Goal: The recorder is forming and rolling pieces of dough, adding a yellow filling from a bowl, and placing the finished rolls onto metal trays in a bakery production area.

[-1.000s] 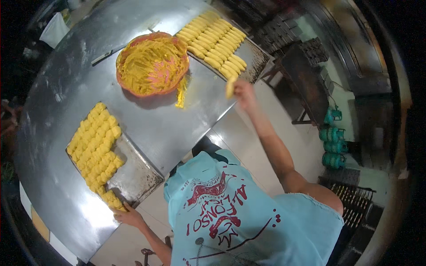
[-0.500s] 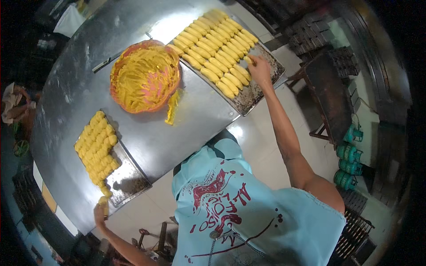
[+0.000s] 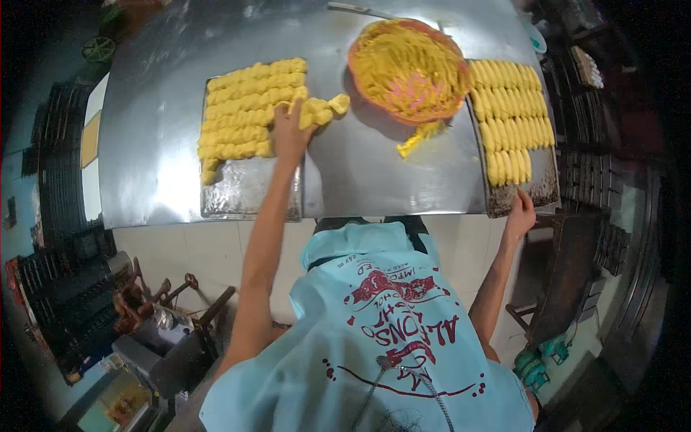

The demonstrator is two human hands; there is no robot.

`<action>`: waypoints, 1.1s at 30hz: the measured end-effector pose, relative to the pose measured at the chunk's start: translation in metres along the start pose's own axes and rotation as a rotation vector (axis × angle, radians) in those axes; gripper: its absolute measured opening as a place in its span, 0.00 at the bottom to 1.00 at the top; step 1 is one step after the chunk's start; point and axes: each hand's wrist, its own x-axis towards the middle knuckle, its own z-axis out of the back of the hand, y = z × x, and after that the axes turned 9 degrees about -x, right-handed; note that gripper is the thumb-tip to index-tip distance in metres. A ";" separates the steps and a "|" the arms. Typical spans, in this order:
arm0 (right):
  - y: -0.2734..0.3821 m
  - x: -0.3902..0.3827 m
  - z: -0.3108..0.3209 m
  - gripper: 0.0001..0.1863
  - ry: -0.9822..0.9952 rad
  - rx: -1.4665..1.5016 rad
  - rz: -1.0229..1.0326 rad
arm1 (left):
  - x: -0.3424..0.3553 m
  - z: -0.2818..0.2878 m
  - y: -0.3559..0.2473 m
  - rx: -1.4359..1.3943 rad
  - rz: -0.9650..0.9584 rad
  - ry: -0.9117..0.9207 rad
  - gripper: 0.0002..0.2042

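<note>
My left hand [image 3: 291, 133] grips a lumpy strip of yellow dough [image 3: 324, 109] at the right side of the left metal tray [image 3: 245, 191], which carries rows of joined dough lumps [image 3: 241, 115]. My right hand [image 3: 522, 205], fingers curled, is at the near part of the right tray [image 3: 543, 180], just below rows of long smooth yellow rolls [image 3: 507, 93]; whether anything is within those fingers is hidden. Between the trays sits a reddish bowl [image 3: 450, 43] coated with yellow paste, with a bright yellow piece [image 3: 410, 144] beside it.
The steel table [image 3: 151, 165] spans the view, with a long metal tool [image 3: 360, 11] at its far side. A dark wooden stand [image 3: 547, 281] and green gas cylinders [image 3: 533, 367] are at right. Dark racks [image 3: 61, 158] and assorted equipment [image 3: 158, 345] line the left.
The view has swung, shifting the table's layout. My left hand has moved up onto the dough; my right hand has drawn back from among the rolls toward the tray's near edge.
</note>
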 end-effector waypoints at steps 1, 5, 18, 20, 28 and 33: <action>0.005 -0.018 0.006 0.13 -0.034 -0.078 -0.021 | -0.006 -0.006 0.000 -0.138 0.028 -0.041 0.30; 0.018 -0.073 -0.009 0.13 -0.074 -0.020 -0.074 | -0.028 0.001 0.028 -0.196 -0.137 -0.143 0.26; 0.144 -0.152 -0.166 0.32 -0.058 -0.466 0.474 | -0.024 0.075 0.024 -1.070 0.435 0.678 0.17; 0.145 -0.153 -0.193 0.34 0.016 -0.580 0.537 | -0.046 0.045 0.016 -1.150 0.479 0.649 0.17; 0.165 -0.184 -0.160 0.32 0.260 -0.861 0.579 | -0.055 -0.056 -0.080 -1.053 0.579 0.588 0.14; 0.128 -0.216 -0.175 0.27 0.172 -0.816 0.730 | -0.067 -0.062 -0.106 -0.535 0.246 0.647 0.10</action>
